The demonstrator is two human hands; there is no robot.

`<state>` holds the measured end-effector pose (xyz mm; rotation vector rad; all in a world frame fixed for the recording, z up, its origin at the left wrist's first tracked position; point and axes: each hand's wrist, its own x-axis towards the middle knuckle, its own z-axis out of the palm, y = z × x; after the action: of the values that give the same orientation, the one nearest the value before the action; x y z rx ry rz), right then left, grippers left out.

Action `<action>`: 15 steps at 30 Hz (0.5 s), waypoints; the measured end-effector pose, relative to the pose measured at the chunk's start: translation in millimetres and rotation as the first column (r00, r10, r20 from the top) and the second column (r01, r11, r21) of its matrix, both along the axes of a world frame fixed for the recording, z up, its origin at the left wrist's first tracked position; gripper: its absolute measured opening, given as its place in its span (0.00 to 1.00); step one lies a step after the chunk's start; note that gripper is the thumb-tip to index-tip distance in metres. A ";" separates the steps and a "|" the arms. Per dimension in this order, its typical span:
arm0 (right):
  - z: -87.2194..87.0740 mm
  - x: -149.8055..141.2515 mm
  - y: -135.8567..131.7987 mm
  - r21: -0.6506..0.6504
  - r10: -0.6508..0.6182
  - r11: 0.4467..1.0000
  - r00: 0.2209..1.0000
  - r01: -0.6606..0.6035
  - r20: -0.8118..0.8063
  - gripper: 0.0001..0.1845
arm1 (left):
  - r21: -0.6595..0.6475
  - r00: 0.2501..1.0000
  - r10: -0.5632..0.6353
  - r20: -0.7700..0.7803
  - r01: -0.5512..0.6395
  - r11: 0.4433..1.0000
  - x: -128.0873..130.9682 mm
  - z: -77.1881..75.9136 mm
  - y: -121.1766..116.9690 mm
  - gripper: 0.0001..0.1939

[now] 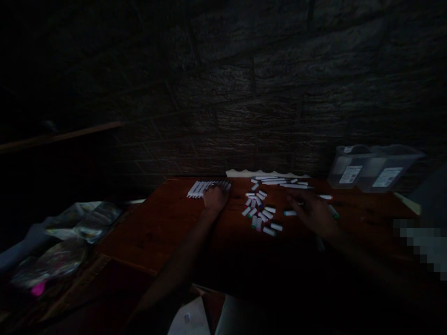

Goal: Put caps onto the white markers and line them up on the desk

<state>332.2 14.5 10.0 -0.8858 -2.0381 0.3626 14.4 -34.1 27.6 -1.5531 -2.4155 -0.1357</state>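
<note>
**Head view: risk of scattering small round pieces between two bare hands**

Shows the left hand (215, 197) bent narrowly over the right part of a close-set row of slim white pens with dark tips (198, 188); cannot tell whether gripping one. With uneven pressure or a sideways nudge, could skew the row.

Shows the right hand (316, 215) half curled, just beside a short white cylinder with a blue end (289, 213); cannot tell whether empty, because of gloom and blur. With a careless closing, could flick that piece away, or brush the loose long white pens (274, 182) just beyond.

Between the hands, shows a loose scatter of short white cylinders with coloured ends (268, 231) on a reddish-brown wooden table (150, 232). With a low wrist sweep, could send several rolling towards the near edge. In such dim light, could also easily mistake one end colour for another.
</note>
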 end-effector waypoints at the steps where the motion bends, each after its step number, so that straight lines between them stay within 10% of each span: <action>1: 0.1 -0.1 -0.2 -0.002 0.004 1.000 1.000 -0.004 0.001 0.14 | 0.000 1.000 0.001 0.004 -0.001 1.000 0.5 -0.1 0.4 0.20; 15: 1.9 0.4 -1.9 -0.028 -0.001 1.000 1.000 0.001 0.021 0.14 | 0.014 0.995 0.062 0.084 -0.063 0.998 0.0 -4.0 7.1 0.23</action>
<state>332.7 12.7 11.9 -0.9112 -2.0557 0.3838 14.4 -27.0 23.5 -1.4911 -2.5172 -0.2120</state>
